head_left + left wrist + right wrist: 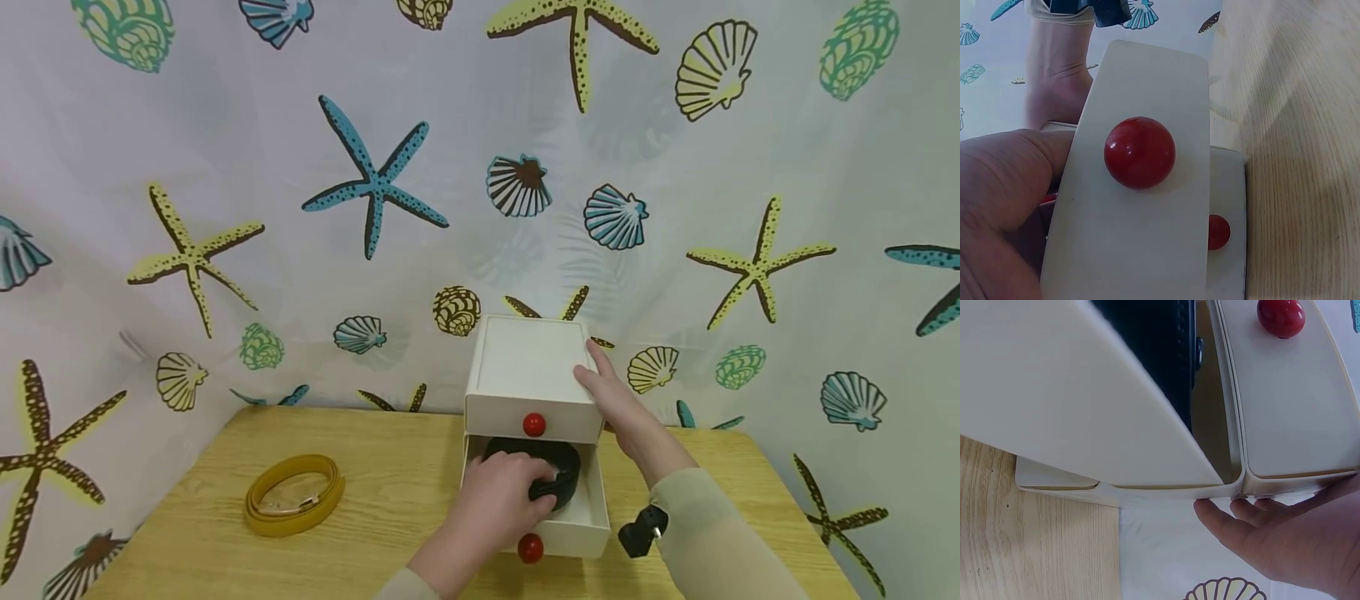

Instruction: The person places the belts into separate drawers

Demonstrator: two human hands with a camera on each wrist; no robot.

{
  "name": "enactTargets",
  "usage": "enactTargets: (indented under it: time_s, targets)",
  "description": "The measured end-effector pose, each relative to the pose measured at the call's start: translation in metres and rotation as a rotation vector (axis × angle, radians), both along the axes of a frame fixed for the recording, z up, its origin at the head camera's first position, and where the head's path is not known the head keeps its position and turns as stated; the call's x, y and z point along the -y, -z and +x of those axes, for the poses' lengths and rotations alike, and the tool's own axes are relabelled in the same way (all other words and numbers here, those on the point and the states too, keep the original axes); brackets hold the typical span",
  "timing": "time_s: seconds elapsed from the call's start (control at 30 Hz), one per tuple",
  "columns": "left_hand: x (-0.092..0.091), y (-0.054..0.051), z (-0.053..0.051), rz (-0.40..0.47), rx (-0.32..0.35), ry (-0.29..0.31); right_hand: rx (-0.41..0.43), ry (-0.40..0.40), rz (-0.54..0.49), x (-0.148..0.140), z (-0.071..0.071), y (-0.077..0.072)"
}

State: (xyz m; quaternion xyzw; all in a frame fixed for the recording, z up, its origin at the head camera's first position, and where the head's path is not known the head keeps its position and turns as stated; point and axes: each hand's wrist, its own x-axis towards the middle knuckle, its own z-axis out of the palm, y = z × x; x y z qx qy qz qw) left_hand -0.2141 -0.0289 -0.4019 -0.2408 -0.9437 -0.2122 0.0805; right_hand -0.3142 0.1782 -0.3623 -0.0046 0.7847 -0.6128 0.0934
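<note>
A white mini chest of drawers (pixel 534 358) with red knobs stands on the table, its middle drawer (pixel 1129 244) pulled out. Inside that drawer lies a coiled black belt (pixel 566 467); stitching on it shows in the right wrist view. My left hand (pixel 498 496) reaches over the drawer front and pinches the belt between thumb and fingers, though the fingertips are partly hidden. On the chest's right side, my right hand (pixel 618 404) rests with its fingers extended along the side wall and top edge. The top drawer (pixel 1300 394) is closed.
A coiled yellow-brown belt (pixel 292 498) with a metal buckle lies at the left of the wooden table (pixel 375 467). Behind hangs a white curtain (pixel 450 108) printed with starfish and shells. Below the open drawer, the bottom drawer (pixel 1227 181) is closed.
</note>
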Motion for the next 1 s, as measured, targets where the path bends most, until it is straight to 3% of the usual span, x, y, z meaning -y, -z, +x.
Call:
enactTargets:
  time_s: [0.13,0.37,0.57,0.77,1.0]
  targets:
    - [-0.001,-0.001,-0.001,-0.012,0.007,0.004,-0.006,-0.006,0.001,0.001,0.001,-0.001]
    - [0.002,0.0,0.001,0.02,-0.078,0.03,-0.01,-0.014,-0.002,0.001,0.004,-0.003]
    - [0.006,0.0,0.005,0.053,-0.086,0.032,0.002,-0.001,-0.001,0.001,0.002,-0.001]
    - [0.012,0.0,0.014,0.156,-0.032,0.037,0.0,0.0,0.002,0.001,0.001,0.002]
    - [0.02,0.001,0.034,0.309,0.023,0.04,-0.009,0.006,0.013,0.001,0.001,0.0]
